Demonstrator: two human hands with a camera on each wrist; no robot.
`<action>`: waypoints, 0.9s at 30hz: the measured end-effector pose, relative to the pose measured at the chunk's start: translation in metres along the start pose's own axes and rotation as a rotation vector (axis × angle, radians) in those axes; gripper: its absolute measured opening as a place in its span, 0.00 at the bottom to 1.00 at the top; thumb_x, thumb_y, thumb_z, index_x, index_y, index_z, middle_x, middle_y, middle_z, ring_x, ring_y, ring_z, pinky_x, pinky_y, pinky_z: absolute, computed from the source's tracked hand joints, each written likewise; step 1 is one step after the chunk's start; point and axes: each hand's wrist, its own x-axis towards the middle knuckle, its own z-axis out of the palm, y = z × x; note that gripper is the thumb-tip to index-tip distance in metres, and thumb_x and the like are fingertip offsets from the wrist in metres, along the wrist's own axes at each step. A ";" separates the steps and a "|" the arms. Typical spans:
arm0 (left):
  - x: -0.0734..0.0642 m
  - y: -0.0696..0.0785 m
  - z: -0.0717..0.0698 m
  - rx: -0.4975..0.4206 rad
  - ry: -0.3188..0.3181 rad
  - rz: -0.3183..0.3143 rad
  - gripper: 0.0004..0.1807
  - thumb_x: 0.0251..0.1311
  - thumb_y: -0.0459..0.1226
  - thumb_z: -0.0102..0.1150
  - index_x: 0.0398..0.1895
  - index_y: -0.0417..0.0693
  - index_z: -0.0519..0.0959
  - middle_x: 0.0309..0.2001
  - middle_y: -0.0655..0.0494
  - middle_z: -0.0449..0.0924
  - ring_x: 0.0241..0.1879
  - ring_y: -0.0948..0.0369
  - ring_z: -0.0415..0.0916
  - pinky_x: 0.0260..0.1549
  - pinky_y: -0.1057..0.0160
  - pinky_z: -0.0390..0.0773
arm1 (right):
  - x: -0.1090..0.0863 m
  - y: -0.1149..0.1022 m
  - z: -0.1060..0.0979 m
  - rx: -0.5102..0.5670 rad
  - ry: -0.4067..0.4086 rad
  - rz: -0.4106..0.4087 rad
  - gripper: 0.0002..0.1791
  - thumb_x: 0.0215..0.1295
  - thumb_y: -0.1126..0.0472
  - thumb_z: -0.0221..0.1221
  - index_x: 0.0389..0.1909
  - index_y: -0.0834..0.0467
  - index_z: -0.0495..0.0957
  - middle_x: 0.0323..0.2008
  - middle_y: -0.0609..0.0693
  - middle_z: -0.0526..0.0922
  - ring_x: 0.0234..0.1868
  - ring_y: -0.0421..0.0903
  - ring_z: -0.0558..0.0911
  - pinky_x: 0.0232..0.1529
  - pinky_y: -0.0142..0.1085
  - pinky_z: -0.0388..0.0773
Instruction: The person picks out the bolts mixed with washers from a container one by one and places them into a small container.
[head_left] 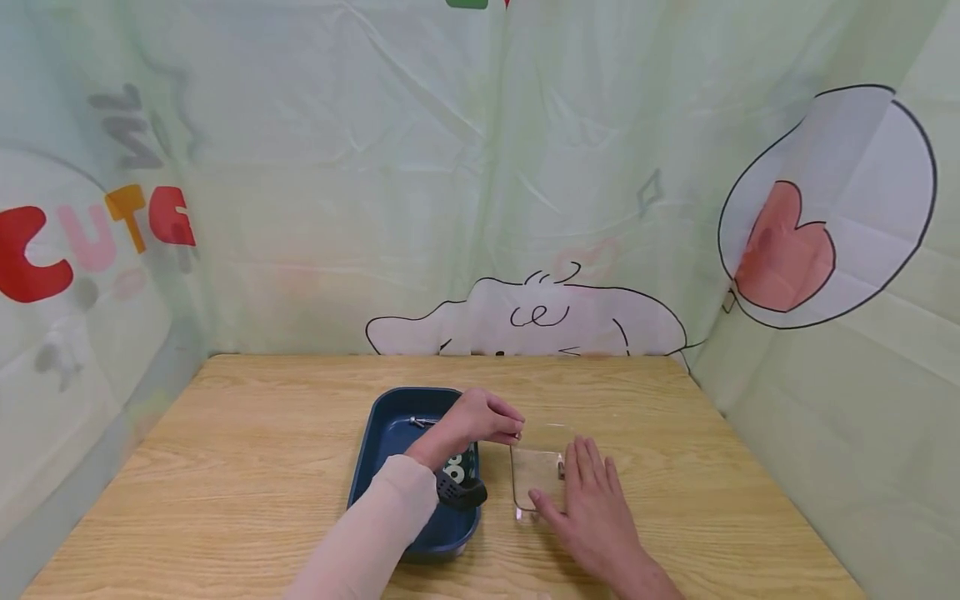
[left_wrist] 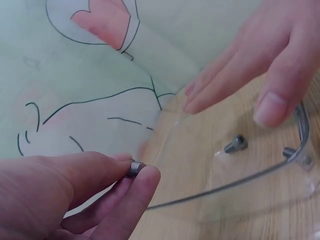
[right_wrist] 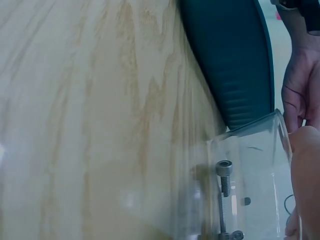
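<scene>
My left hand (head_left: 483, 417) pinches a small metal screw (left_wrist: 135, 168) between thumb and fingers, just at the far left corner of a clear acrylic piece (head_left: 534, 483). Most of the screw is hidden by the fingertips. Straight fingers of my right hand (head_left: 600, 508) rest along the acrylic's right side, and its thumb lies near the front edge. A socket-head screw (left_wrist: 236, 144) and a threaded end (left_wrist: 289, 151) show at the acrylic in the left wrist view. From the right wrist, another socket-head screw (right_wrist: 225, 177) appears at the clear wall.
A dark blue tray (head_left: 450, 546) stands left of the acrylic, beneath my left forearm. Several metal screws (head_left: 422, 422) and a dark item with pale lettering (head_left: 454, 468) lie in it. The wooden table (head_left: 247, 467) ends at a printed curtain (head_left: 300, 208).
</scene>
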 end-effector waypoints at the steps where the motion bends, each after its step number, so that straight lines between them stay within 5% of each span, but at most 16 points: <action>1: 0.001 0.001 0.002 0.002 -0.005 0.002 0.07 0.59 0.33 0.67 0.40 0.41 0.87 0.35 0.49 0.87 0.34 0.57 0.88 0.45 0.56 0.86 | 0.000 0.000 0.001 -0.002 -0.003 0.003 0.50 0.69 0.34 0.51 0.72 0.74 0.55 0.75 0.70 0.53 0.78 0.65 0.50 0.75 0.64 0.48; 18: 0.007 0.001 0.034 0.083 -0.045 0.005 0.06 0.59 0.32 0.66 0.38 0.39 0.87 0.30 0.52 0.87 0.29 0.59 0.87 0.39 0.61 0.87 | -0.001 0.000 0.004 -0.004 -0.043 0.028 0.52 0.70 0.31 0.47 0.74 0.72 0.52 0.77 0.68 0.48 0.79 0.64 0.46 0.76 0.64 0.44; 27: 0.006 0.004 0.047 0.129 -0.075 0.016 0.06 0.61 0.29 0.64 0.39 0.37 0.87 0.30 0.52 0.85 0.28 0.60 0.86 0.39 0.60 0.87 | -0.003 0.000 0.006 0.019 0.005 -0.007 0.50 0.70 0.33 0.48 0.73 0.73 0.54 0.76 0.69 0.50 0.78 0.64 0.48 0.74 0.65 0.47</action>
